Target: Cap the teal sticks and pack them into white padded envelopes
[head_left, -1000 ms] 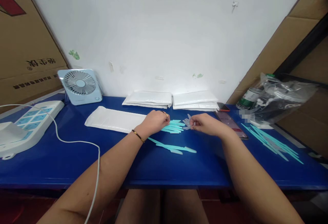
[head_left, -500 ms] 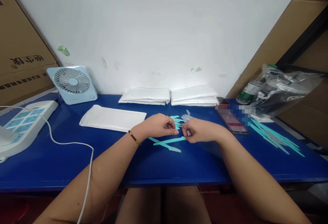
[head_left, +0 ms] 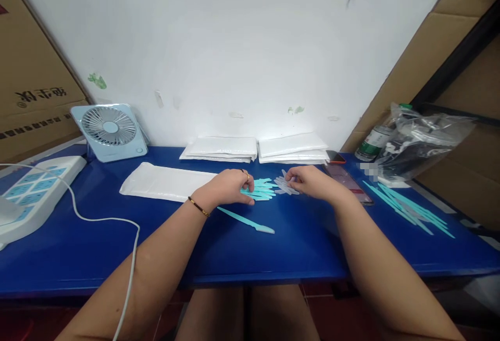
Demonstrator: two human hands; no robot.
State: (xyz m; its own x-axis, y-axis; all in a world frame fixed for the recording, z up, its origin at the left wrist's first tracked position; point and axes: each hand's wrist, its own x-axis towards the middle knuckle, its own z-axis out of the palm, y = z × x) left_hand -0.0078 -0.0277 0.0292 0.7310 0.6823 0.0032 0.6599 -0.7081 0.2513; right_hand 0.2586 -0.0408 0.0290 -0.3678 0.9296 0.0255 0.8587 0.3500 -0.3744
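My left hand (head_left: 228,186) rests on the blue table (head_left: 273,252) with its fingers on a bunch of teal plastic sticks (head_left: 261,189). My right hand (head_left: 312,180) lies just to the right, fingertips touching a small pile of clear caps (head_left: 285,185). One capped teal stick (head_left: 246,220) lies alone in front of my left hand. A flat white pouch (head_left: 167,182) lies behind my left wrist.
Two stacks of white pouches (head_left: 255,148) sit against the wall. A small fan (head_left: 109,131) and a power strip (head_left: 35,190) with a white cable (head_left: 117,226) are at left. A phone (head_left: 347,177), loose teal sticks (head_left: 410,210), a plastic bag (head_left: 422,140) and bottle (head_left: 371,143) are at right.
Both hands drew toward me and met over a stick, then moved back to the piles. Two capped sticks lay in front before; one lies there now.
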